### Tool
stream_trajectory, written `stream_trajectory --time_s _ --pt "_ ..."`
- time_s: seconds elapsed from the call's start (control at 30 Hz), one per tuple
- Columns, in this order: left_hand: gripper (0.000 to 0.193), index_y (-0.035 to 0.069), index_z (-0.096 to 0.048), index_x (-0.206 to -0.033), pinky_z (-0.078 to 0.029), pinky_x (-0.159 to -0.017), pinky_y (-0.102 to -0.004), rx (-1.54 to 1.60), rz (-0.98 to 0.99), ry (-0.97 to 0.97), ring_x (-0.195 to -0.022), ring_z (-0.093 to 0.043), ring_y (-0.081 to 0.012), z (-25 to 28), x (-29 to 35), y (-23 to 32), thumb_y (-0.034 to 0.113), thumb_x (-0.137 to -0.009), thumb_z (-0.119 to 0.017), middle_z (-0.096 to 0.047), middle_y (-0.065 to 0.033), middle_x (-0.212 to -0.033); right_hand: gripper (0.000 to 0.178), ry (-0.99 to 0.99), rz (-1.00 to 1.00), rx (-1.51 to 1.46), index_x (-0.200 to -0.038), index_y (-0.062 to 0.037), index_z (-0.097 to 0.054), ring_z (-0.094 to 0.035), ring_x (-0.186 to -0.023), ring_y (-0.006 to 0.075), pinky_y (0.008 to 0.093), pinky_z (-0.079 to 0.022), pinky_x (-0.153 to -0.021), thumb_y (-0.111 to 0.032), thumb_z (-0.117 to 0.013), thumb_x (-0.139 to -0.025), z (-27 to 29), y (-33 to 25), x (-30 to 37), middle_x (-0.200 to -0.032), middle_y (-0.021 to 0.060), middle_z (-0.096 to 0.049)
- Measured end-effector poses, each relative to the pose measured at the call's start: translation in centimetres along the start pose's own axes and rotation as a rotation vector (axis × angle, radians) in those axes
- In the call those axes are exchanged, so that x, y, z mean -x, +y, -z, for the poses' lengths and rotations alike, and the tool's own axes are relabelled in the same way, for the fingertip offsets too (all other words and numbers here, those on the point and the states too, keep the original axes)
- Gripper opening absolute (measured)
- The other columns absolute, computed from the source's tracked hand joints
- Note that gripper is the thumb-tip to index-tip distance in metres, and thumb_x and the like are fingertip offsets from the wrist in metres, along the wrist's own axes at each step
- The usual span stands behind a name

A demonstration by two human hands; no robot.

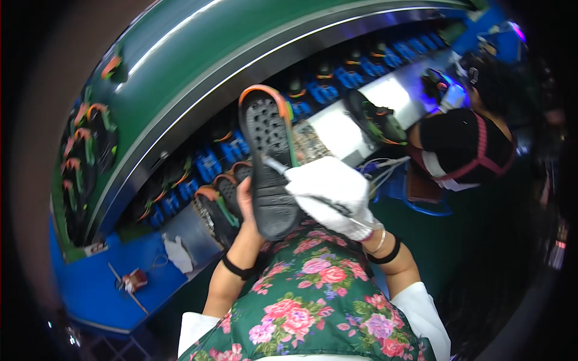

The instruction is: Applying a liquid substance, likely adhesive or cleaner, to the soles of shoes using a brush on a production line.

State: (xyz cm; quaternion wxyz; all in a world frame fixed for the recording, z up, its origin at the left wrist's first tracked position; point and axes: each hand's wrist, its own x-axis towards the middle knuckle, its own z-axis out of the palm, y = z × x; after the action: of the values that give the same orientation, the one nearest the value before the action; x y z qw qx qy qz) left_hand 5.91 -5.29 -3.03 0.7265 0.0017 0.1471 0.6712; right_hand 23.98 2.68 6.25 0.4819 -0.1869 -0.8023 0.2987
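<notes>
A black shoe sole (274,201) stands almost upright in front of me, with holes in its upper part, grooves across its lower part and an orange and green rim. My bare left hand (245,210) grips it by the left edge near the lower end, its thumb showing there. My right hand (331,195), in a white glove, is closed around a slim pale tool (275,165). The tool's tip reaches the sole's face near the middle; its exact kind is blurred. More soles of the same colours (211,201) lie just left of my left hand.
A green conveyor (174,54) with shoes on it curves along the far left. Blue holders (325,90) with shoe parts line the bench behind the sole. Another person (463,144) works at the right, near another shoe (379,120). A white cloth (177,254) lies on the blue table (96,301).
</notes>
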Motion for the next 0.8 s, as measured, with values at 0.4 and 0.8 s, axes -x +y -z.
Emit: stream_trajectory --time_s 0.4,0.8 --pt "0.086 0.01 -0.037 -0.159 -0.039 -0.119 -0.0546 -0.302 0.126 0.184 -0.143 -0.049 -0.0363 -1.2 2.5 -0.6 0.07 -0.098 -0.048 -0.047 -0.0172 -0.157 0.038 -0.099 0.123 0.214 -0.114 -0.0046 -0.077 -0.072 -0.108 0.0307 0.0402 -0.057 -0.093 0.002 -0.076 -0.077 -1.6 -1.7 -4.2 -0.115 0.0123 -0.076" --pt "0.082 0.006 -0.043 -0.155 -0.043 -0.116 -0.0526 0.147 0.125 -0.199 -0.135 -0.057 -0.0346 0.3 2.0 0.3 0.067 -0.1 -0.048 -0.056 -0.0183 -0.149 0.03 -0.059 0.028 0.086 -0.109 -0.0061 -0.079 -0.074 -0.1 0.0299 0.0397 -0.057 -0.091 0.001 -0.076 -0.08 -2.0 -2.8 -2.9 -0.11 0.013 -0.077"
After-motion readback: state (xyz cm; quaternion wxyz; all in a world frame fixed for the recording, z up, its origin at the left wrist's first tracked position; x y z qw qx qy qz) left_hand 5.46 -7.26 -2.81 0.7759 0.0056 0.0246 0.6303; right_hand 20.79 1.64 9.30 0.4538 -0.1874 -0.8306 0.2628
